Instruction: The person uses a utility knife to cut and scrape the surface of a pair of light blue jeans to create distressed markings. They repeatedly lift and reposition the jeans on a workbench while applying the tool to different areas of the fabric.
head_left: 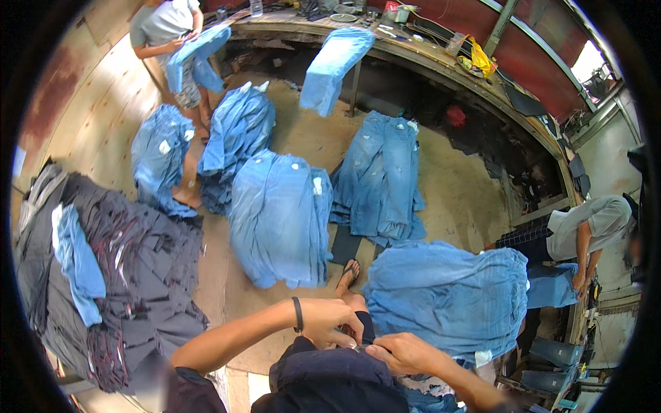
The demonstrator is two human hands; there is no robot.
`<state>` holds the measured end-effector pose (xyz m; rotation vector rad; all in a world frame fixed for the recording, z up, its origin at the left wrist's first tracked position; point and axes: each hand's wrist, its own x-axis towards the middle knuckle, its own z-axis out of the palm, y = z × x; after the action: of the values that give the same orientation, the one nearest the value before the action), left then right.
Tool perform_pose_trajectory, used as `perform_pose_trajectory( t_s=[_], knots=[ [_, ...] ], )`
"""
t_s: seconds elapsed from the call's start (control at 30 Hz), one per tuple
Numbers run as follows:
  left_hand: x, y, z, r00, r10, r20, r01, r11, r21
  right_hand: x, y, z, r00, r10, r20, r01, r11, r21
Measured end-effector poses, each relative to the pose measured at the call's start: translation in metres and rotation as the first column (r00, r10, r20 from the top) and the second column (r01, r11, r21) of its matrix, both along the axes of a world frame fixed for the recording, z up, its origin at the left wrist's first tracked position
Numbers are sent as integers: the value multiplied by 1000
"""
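My left hand (328, 321), with a dark band on its wrist, is closed in a pinch in front of my body. Close to its fingertips, my right hand (407, 354) is also closed, thumb against the fingers. Between the fingertips is something small and pale that I cannot make out. Just beyond my right hand lies a thick stack of blue jeans (441, 289). Ahead on the left is a lighter stack of denim (279, 213). My sandalled foot (350, 273) shows between these two stacks. Dark cloth (330, 378) covers my lap below the hands.
More jeans (382, 165) hang in a pile farther ahead. Dark garments (144, 255) are heaped at left, with one blue denim piece (79, 261) on top. A cluttered workbench (413, 48) curves along the back. One person (165, 27) handles denim at upper left, another (585, 227) at right.
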<state>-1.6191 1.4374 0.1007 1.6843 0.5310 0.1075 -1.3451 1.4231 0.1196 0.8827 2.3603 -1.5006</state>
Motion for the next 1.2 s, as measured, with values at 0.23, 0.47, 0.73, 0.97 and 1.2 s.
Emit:
perform_pose_trajectory(
  t_s=[0.23,0.47,0.73,0.97,1.2],
  knots=[
    [28,188,-18,970,241,-39,-230,955,188,19,144,-21,955,-292,51,290,956,53],
    [-16,308,-2,518,838,172,-843,534,-64,25,293,-8,806,-588,-71,592,803,64],
    [-64,379,-4,540,837,84,-840,542,2,-15,395,-16,783,-604,-150,613,790,19],
    [-112,504,-17,623,765,166,-758,642,-115,-86,458,-24,683,-720,-125,725,689,-1],
    [-306,664,-33,771,623,131,-636,758,142,-278,577,-52,506,-851,-140,856,516,-42]
  ],
)
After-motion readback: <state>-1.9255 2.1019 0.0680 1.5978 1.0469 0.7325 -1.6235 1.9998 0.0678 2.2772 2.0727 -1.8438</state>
